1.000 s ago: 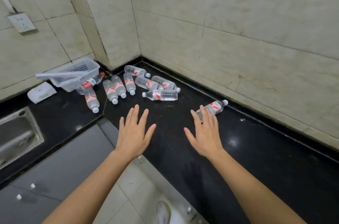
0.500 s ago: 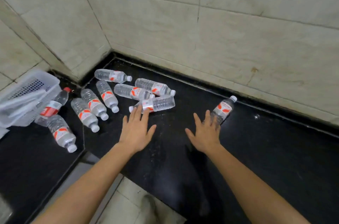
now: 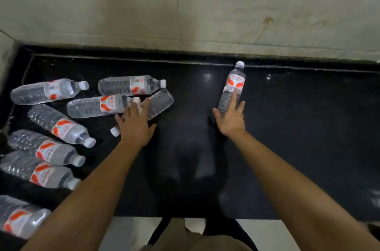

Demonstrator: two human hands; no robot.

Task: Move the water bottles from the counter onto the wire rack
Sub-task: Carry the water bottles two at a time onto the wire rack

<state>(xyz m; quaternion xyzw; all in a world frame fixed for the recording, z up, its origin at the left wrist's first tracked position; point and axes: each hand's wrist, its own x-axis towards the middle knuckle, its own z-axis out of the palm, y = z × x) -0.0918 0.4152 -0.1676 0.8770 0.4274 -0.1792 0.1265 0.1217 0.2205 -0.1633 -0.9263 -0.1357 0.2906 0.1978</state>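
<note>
**Both hands laid on bottles, neither grasp closed**

Several water bottles (image 3: 59, 127) lay flat on the black counter (image 3: 287, 148), clustered from eight to ten o'clock. The left hand (image 3: 135, 125) was spread, fingers released, over a tilted bottle (image 3: 158, 103) at eleven o'clock; were it pressed without curling, that bottle could be rolled into its touching neighbours and the cluster scattered. The right hand (image 3: 230, 121) was laid flat on the base of a lone bottle (image 3: 233, 88) at one o'clock, fingers extended, not clenched; a push could slide it toward the wall (image 3: 205, 4). The wire rack was not seen.
</note>
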